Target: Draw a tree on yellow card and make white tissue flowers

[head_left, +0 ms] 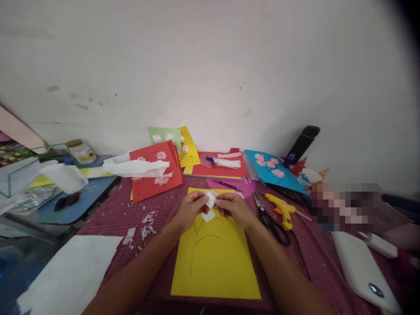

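Between my two hands is a small white piece of paper (pixel 211 200), pinched at its left side by my left hand (pixel 194 208) and at its right side by my right hand (pixel 233 208). Both hands are closed at the fingertips. Just below it, another small white paper piece (pixel 208 215) shows near my left fingers; whether it is held or lies on the sheet I cannot tell. Under the hands lies a yellow sheet (pixel 218 267) with thin curved dark lines drawn on it.
Scissors (pixel 271 218) and a yellow glue gun (pixel 282 210) lie right of the sheet. Paper scraps (pixel 148 227) and a large white sheet (pixel 72 271) lie left. Red cards (pixel 156 175) and a blue card (pixel 274 170) with pink flowers stand behind. A white power bank-like object (pixel 357 262) lies right.
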`<state>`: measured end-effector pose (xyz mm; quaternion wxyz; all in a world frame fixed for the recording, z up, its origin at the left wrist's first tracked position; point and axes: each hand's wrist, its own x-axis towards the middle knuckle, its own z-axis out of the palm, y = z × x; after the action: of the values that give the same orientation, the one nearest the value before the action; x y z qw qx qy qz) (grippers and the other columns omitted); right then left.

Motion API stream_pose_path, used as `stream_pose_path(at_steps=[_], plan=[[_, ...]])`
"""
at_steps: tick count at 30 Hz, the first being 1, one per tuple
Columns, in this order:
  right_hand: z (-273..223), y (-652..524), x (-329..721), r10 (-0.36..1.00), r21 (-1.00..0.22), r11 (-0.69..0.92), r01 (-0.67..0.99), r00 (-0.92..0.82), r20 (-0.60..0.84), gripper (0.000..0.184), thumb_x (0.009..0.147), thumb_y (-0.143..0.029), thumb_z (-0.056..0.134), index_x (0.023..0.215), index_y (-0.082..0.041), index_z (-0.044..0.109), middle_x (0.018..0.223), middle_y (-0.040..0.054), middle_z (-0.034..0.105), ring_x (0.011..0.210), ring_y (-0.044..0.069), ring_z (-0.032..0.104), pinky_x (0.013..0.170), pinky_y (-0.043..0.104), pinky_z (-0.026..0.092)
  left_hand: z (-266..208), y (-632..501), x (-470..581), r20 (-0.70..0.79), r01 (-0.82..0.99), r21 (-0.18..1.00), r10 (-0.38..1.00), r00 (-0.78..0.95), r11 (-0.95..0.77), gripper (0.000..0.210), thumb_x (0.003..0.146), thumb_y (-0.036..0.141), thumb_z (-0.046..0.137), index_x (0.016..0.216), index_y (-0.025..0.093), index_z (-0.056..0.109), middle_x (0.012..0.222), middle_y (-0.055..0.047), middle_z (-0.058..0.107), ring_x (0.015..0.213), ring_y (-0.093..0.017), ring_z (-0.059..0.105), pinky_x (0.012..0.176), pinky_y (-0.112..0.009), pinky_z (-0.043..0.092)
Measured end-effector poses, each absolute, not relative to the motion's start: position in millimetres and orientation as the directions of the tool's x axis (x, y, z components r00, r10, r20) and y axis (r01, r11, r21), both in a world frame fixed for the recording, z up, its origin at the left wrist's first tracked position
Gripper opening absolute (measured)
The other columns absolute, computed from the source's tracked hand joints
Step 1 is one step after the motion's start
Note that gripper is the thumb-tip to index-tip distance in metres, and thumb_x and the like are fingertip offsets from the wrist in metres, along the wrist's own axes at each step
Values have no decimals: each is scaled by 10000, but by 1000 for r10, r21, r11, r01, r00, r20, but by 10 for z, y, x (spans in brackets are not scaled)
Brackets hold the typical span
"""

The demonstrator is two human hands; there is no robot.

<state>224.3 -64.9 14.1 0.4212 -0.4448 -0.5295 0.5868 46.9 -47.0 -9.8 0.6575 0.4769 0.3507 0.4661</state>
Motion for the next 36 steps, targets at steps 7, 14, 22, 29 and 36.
stream_pose_path(at_steps=[7,14,22,29,36], plan=[[146,-648,2220,971,-996,-82,25,-225,-86,148,697,-304,653,664,-160,645,484,-42,548,411,73,426,424,208,291,-65,-474,476,-40,-310,940,949,313,142,299,722,398,736,779,134,609,646,-8,614,535,-99,553,560,-249,441],[125,-643,2217,972,-998,-55,28,-227,-59,160,728,-320,635,670,-171,625,492,-45,538,415,79,420,429,213,294,-89,-474,496,-21,-226,970,954,298,92,327,732,395,708,903,146,583,733,-27,643,563,-108,569,578,-254,450],[51,-612,2198,994,-983,49,177,-108,30,154,731,-293,619,627,-184,586,505,-54,514,451,89,423,460,217,308,-4,-571,462,452,295,820,871,192,-491,98,844,257,577,847,194,652,849,-30,643,804,-144,591,746,-261,450],[47,-627,2180,989,-974,97,205,-132,70,170,758,-306,607,647,-176,595,534,-47,499,480,92,439,474,216,315,-17,-558,465,440,294,805,852,286,-515,153,861,220,545,890,205,694,885,-36,684,838,-161,615,773,-271,462],[41,-629,2183,985,-970,113,215,-154,81,208,776,-315,594,621,-181,562,532,-46,498,479,89,421,467,211,302,-43,-533,457,343,251,875,896,283,-415,146,846,269,584,880,196,705,874,-44,699,823,-171,628,760,-266,474]])
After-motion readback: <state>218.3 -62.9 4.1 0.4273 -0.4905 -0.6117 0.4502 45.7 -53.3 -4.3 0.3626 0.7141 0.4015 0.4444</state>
